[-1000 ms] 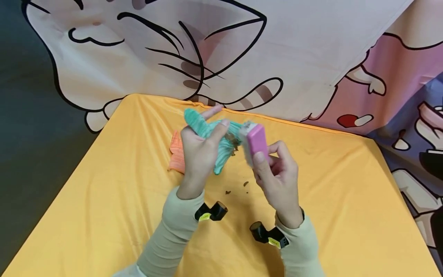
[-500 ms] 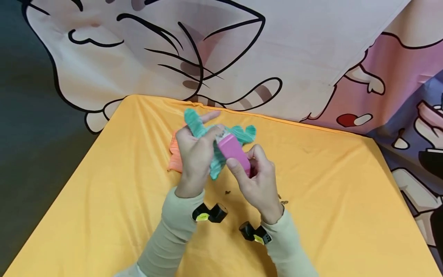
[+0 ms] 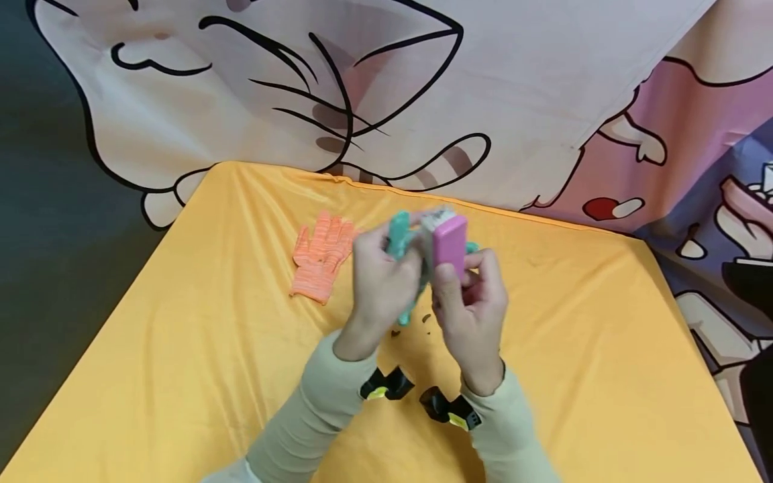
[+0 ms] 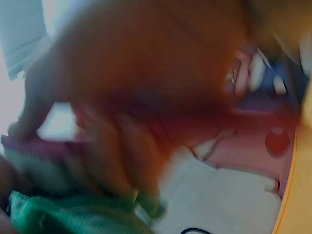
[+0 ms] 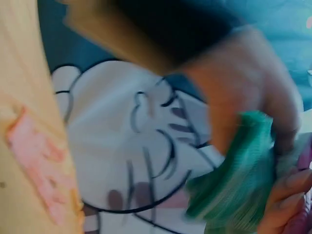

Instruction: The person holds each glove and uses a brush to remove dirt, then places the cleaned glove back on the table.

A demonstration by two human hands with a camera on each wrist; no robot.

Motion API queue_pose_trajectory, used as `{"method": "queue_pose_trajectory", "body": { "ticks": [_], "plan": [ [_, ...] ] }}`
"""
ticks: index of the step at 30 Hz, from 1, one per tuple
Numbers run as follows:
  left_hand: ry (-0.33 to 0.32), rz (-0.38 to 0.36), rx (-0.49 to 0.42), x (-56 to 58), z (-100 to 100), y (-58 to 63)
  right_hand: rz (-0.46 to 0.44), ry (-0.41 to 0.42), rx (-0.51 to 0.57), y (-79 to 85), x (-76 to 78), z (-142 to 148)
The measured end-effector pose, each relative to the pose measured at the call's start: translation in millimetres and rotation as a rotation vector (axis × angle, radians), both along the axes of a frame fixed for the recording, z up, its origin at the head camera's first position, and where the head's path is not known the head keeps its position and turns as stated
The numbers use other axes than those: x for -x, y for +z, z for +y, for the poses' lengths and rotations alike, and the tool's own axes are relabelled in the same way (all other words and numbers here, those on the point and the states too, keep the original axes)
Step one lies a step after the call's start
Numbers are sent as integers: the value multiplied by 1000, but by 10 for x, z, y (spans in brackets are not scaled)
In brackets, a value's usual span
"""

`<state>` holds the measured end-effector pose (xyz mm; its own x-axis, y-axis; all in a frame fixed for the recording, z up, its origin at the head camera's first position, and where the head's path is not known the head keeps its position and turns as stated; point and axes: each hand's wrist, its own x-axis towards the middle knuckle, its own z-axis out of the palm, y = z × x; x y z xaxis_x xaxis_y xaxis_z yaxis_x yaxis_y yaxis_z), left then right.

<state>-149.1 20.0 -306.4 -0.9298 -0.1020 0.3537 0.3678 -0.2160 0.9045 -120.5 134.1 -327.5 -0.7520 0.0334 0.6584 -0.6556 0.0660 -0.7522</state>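
Note:
A teal knit glove (image 3: 398, 235) is pinched in my left hand (image 3: 382, 288), thumb over the cloth, raised above the table. My right hand (image 3: 474, 318) grips a pink-backed brush (image 3: 450, 247) with pale bristles facing left, against the glove in the head view. Much of the glove is hidden behind the hands and brush. The right wrist view shows its green ribbed cloth (image 5: 239, 180) hanging from the left hand. In the blurred left wrist view, the brush's bristles (image 4: 39, 168) lie just above the cloth. An orange knit glove (image 3: 323, 258) lies flat to the left.
A yellow cloth (image 3: 199, 362) covers the table. Several small brown bits (image 3: 426, 318) lie on it below the hands. Behind the table's far edge hangs a cartoon-cat backdrop (image 3: 531, 100). Each wrist wears a small black camera (image 3: 395, 384).
My left hand has moved right with the teal glove, uncovering the orange glove. My right hand brought the brush left and down across the teal glove, then back up and right.

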Motion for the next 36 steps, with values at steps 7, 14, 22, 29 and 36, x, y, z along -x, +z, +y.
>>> {"method": "queue_pose_trajectory", "body": {
  "ticks": [7,14,22,29,36],
  "plan": [
    [95,-112,-315,36,-202,70,-30,-92,-291,-72,41,41],
    [174,-49,-244,61,-241,49,-59,-106,-241,-71,97,194],
    [203,13,32,22,-94,11,-25,92,88,41,-9,41],
    [112,67,170,29,-120,12,-276,285,294,163,-44,128],
    [59,86,180,53,-258,62,-412,298,221,213,-23,289]
  ]
}}
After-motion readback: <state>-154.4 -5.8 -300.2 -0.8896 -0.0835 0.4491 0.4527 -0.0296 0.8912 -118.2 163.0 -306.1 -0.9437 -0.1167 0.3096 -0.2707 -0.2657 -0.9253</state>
